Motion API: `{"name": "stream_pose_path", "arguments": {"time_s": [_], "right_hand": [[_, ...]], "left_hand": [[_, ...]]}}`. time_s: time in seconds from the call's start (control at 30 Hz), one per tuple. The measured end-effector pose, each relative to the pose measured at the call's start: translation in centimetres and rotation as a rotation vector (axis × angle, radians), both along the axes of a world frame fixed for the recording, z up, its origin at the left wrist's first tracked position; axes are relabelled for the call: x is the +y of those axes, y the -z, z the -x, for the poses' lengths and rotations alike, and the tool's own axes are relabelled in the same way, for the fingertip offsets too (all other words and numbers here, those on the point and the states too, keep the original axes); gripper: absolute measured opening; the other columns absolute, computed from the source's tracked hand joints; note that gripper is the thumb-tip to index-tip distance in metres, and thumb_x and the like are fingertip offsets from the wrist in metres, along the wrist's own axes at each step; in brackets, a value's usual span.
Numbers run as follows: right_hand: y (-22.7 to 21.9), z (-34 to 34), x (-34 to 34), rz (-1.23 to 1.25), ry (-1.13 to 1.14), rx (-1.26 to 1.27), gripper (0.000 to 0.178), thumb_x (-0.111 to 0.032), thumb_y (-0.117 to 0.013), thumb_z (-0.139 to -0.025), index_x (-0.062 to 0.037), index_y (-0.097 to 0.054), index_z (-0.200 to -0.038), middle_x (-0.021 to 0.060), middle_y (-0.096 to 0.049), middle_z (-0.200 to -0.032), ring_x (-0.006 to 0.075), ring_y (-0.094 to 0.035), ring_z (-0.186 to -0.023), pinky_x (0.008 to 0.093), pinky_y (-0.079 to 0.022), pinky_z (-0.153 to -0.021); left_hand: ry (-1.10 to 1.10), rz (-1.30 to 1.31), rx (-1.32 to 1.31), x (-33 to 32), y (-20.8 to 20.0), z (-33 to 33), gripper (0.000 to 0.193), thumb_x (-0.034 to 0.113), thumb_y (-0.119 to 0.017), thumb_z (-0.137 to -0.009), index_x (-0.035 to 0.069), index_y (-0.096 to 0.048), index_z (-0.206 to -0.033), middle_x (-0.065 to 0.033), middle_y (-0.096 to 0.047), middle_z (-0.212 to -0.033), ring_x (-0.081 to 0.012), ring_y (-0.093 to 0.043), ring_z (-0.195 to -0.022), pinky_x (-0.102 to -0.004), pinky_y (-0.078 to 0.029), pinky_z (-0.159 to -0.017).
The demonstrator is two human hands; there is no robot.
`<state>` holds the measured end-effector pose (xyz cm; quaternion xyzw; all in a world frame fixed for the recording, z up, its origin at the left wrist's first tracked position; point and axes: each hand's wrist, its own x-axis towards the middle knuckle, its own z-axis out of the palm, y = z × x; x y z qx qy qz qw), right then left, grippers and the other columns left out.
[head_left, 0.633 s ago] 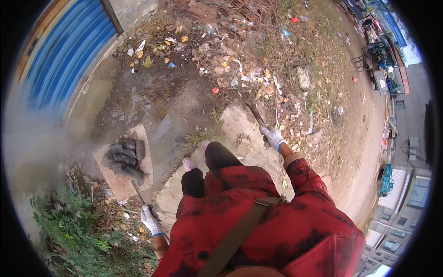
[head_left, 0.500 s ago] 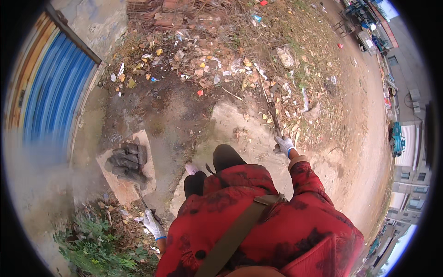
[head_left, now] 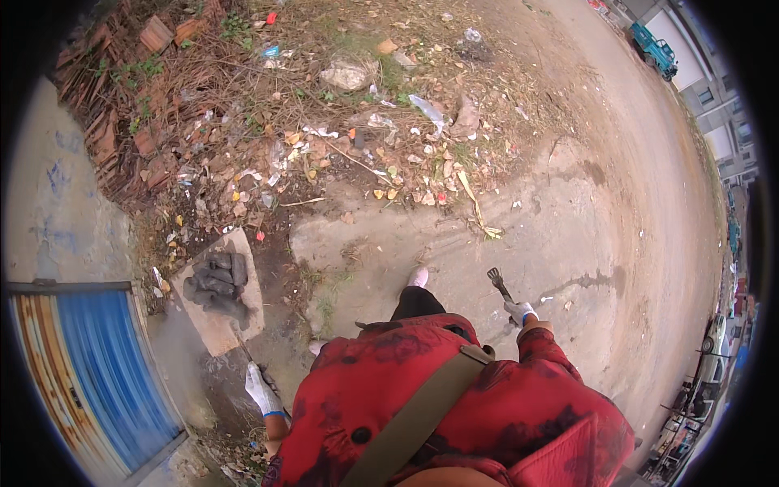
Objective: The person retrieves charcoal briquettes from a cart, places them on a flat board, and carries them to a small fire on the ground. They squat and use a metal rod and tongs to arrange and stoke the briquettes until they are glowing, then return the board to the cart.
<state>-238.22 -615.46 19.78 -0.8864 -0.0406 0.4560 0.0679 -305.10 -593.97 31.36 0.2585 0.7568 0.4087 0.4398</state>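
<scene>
My left hand [head_left: 262,390], in a white glove with a blue cuff, is closed round the thin dark handle of a flat, square-bladed shovel [head_left: 251,280]. On its tan blade lies a heap of several dark grey, rounded lumps [head_left: 216,281]; what they are made of I cannot tell. My right hand [head_left: 519,312], gloved in white too, grips a dark metal tool [head_left: 499,283] with a pronged tip. That tip points forward over the concrete, with nothing visible in it. Part of the tool's rear end is hidden by the hand.
Litter and dry leaves [head_left: 365,146] cover the ground ahead. A pile of reddish tiles [head_left: 105,138] stands at the far left, near a wall [head_left: 65,195]. A blue and rusty metal door [head_left: 105,365] is on the left. A dirt road [head_left: 657,178] runs along the right.
My view has turned right, so the door sits lower left. The shovel and its lumps have stayed with my left hand. The right-hand tool now looks much shorter in view.
</scene>
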Motion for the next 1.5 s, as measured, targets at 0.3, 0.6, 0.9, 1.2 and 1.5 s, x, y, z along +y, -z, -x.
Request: {"name": "stream_pose_path", "arguments": {"time_s": [0.3,0.6,0.9,1.2,1.5], "right_hand": [[-3.4,-15.9,3.5,-0.367,0.362,0.112,0.057,-0.05,-0.066,-0.087,-0.0026,-0.059,-0.118,0.0028,-0.052,-0.066,0.014,-0.048,-0.045,0.0305,-0.039,-0.041],[-5.0,-34.0,9.5,-0.498,0.403,0.007,0.054,-0.05,-0.063,-0.09,-0.007,-0.058,-0.121,0.0027,-0.053,-0.064,0.012,-0.052,-0.044,0.0271,-0.041,-0.036],[4.0,-51.3,2.0,-0.219,0.961,-0.139,0.036,-0.033,-0.068,-0.086,-0.0012,-0.053,-0.095,0.0112,-0.06,-0.071,0.0226,-0.063,-0.052,0.0365,-0.051,-0.042],[11.2,-73.8,10.4,0.287,0.312,0.16,0.042,-0.031,-0.071,-0.079,0.003,-0.066,-0.103,0.0138,-0.067,-0.072,0.0233,-0.066,-0.057,0.0387,-0.053,-0.053],[5.6,-119.8,44.4,-0.248,0.39,-0.048,0.041,-0.035,-0.069,-0.085,0.002,-0.064,-0.102,0.0093,-0.059,-0.066,0.0182,-0.059,-0.05,0.0344,-0.049,-0.045]], "left_hand": [[0.202,0.086,-0.021,9.7,3.6,-21.8,0.034,0.044,-0.057,-0.098,0.014,-0.058,-0.08,0.0056,-0.042,-0.053,-0.0058,-0.036,-0.039,-0.0236,-0.028,-0.036],[0.496,0.098,-0.031,24.3,11.9,-46.2,0.037,0.044,-0.057,-0.097,0.011,-0.061,-0.082,0.0034,-0.044,-0.052,-0.0068,-0.037,-0.038,-0.0234,-0.029,-0.035],[0.638,0.129,-0.106,38.6,14.2,-77.3,0.033,0.04,-0.06,-0.096,0.013,-0.058,-0.078,0.0059,-0.044,-0.055,-0.0041,-0.038,-0.041,-0.0224,-0.029,-0.038],[0.718,0.0,-0.128,52.6,16.7,-106.4,0.032,0.04,-0.061,-0.096,0.012,-0.062,-0.08,0.0048,-0.048,-0.056,-0.0051,-0.038,-0.041,-0.0227,-0.028,-0.038],[0.669,0.046,0.004,63.7,15.9,-133.1,0.034,0.04,-0.059,-0.096,0.01,-0.063,-0.081,0.0029,-0.051,-0.058,-0.0065,-0.042,-0.043,-0.0229,-0.034,-0.04]]}}
